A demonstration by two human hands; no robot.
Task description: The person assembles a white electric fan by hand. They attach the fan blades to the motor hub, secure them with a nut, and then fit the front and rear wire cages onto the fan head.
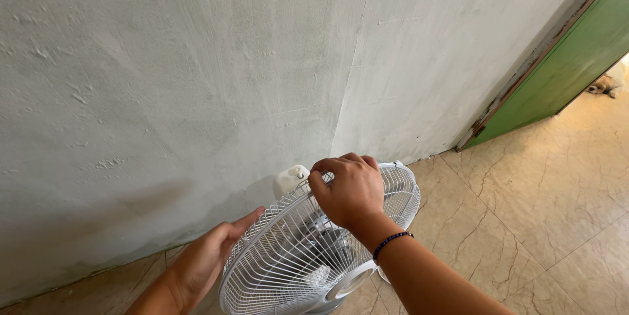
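Observation:
A white electric fan [301,256] stands in a corner, its round wire grille tilted up toward me, with grey blades behind the wires. My right hand [347,189] curls over the top rim of the grille, fingers hooked on the wires; a dark beaded bracelet sits on that wrist. My left hand [209,256] is flat against the grille's left edge, fingers extended along the rim. The fan's white motor housing [291,176] pokes out behind the grille, close to the wall.
Rough grey plaster walls [196,79] meet in a corner just behind the fan. Beige marble-look floor tiles [544,203] stretch to the right. A green door [570,66] stands at the upper right, with a small light-coloured animal [606,84] lying beyond it.

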